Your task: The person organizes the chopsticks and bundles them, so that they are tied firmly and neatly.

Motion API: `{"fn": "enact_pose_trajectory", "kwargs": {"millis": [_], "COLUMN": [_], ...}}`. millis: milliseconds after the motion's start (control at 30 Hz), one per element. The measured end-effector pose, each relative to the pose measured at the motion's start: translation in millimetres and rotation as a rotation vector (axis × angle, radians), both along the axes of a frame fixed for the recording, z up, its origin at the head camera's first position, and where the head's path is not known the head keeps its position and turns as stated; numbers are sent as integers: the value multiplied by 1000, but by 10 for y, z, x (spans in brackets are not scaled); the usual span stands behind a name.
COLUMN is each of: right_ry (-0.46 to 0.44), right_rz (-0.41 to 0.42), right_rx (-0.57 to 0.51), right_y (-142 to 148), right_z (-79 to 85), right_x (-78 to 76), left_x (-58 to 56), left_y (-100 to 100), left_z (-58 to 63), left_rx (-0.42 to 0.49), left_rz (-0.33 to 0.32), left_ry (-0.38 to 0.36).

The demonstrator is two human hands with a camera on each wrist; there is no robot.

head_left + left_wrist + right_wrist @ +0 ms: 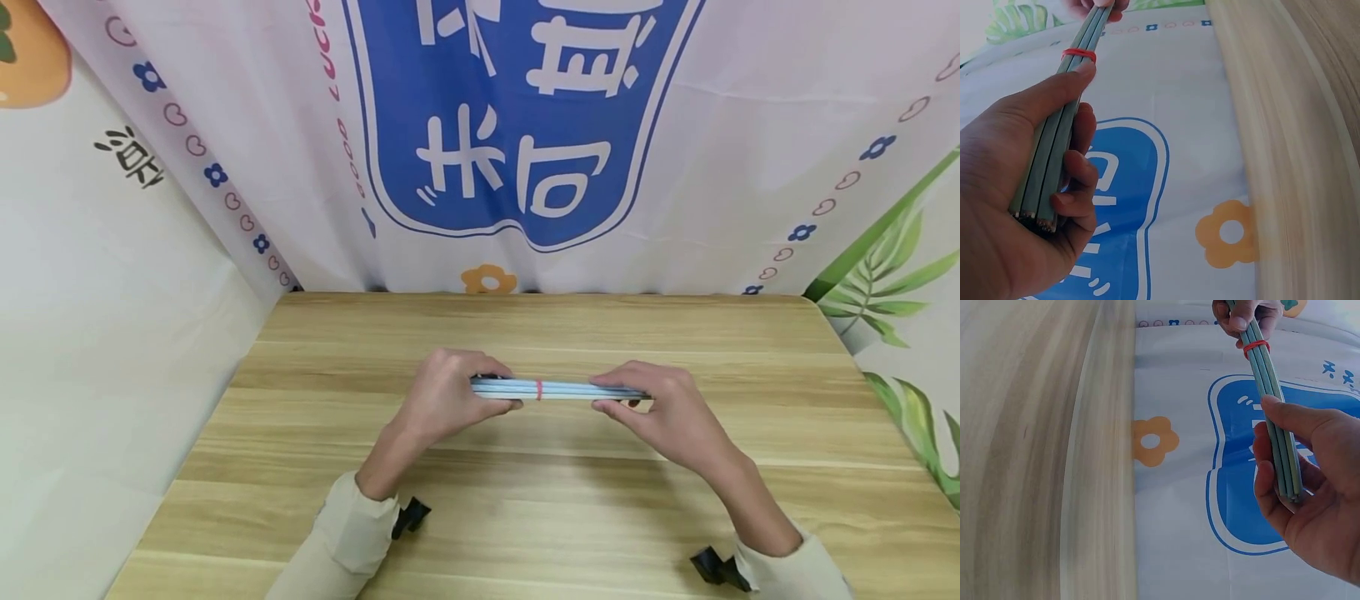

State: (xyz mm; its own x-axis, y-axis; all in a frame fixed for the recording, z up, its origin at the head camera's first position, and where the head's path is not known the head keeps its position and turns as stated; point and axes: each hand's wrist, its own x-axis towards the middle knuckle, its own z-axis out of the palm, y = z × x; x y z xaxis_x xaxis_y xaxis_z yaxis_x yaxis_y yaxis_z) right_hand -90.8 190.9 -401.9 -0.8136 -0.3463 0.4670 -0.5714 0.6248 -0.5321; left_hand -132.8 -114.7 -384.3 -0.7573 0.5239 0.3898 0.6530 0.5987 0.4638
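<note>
A bundle of slim, straight, pale blue sticks [566, 390] is held level above the wooden table. Around its middle runs a red rubber band [538, 390]. My left hand [448, 396] grips the left end, with the thumb along one side and the fingers curled round the other. At the right end, my right hand [673, 410] pinches the bundle between thumb and fingers. Dark stick ends [1036, 220] show against the palm in the left wrist view. From the right wrist view, the other ends [1291, 499] sit by the right palm. What kind of sticks they are is unclear.
The wood-grain table [540, 517] lies beneath both hands. Behind it hangs a pale curtain [720, 167] with a blue printed sign, touching the far edge. A white wall covering [97, 333] borders the left side; leaf-patterned cloth [885, 292] is at the right.
</note>
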Motion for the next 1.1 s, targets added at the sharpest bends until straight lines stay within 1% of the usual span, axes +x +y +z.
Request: {"fn": "enact_pose_trajectory", "kwargs": {"millis": [100,300,433,533,667,800,933,1100], "right_ry": [-5,-36,-64,-75,-59,-35,-44,-72], "right_rz": [11,12,18,27,35,28,26,40], "right_rx": [-17,-35,-24,-5,25,37,41,46], "right_y": [35,90,135,170,206,216,210,197], "right_z": [-8,-1,14,17,12,-11,-52,-103], "right_x": [21,60,82,100,124,138,152,155], "left_x": [-12,-8,10,26,48,67,79,100], "left_y": [-14,-54,-83,-116,-168,-196,-206,-229], "left_z": [4,45,67,53,-11,-82,-132,-168], "left_rx": [4,59,46,43,36,39,57,56], "left_rz": [-10,-50,-56,-57,-65,-95,-117,-100], "left_ry": [-15,-70,-83,-94,-74,-10,36,25]}}
